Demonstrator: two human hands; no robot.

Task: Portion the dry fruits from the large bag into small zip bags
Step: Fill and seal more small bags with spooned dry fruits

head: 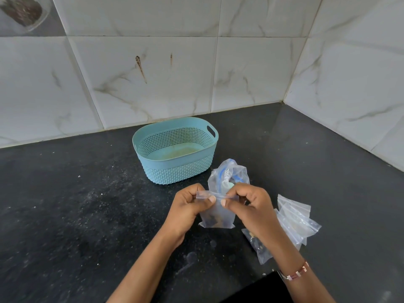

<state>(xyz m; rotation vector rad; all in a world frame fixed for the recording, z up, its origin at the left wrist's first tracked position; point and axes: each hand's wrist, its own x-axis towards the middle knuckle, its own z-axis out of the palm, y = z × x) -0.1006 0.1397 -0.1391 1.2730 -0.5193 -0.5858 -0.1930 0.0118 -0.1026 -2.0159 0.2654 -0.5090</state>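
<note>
Pinching the zip strip of a small zip bag (216, 212) between thumb and curled fingers, the left hand (188, 207) and right hand (247, 204) each keep a narrow grip on the top edge, thumbs nearly meeting at the middle, while the bag hangs just above the black surface (76, 204). A few dark pieces of dry fruit (215, 220) sit at its bottom, so this looks like the sealing step for one portion. The large bag (227, 173) stands crumpled just behind the hands, near the teal basket (175, 149), and its mouth cannot be made out from here. Spare zip bags (295, 217) lie fanned to the right, and a filled-looking bag (258, 241) is partly hidden under the right forearm. The likeliest slip, I judge, is a seal that catches only in the middle: thin film can buckle so the tracks miss each other at the corners, and the fruit could spill later. Pulling the thumbs outward too hard could tilt the bag or tug it free of one hand. A forearm sweep could also scatter the loose spares.
</note>
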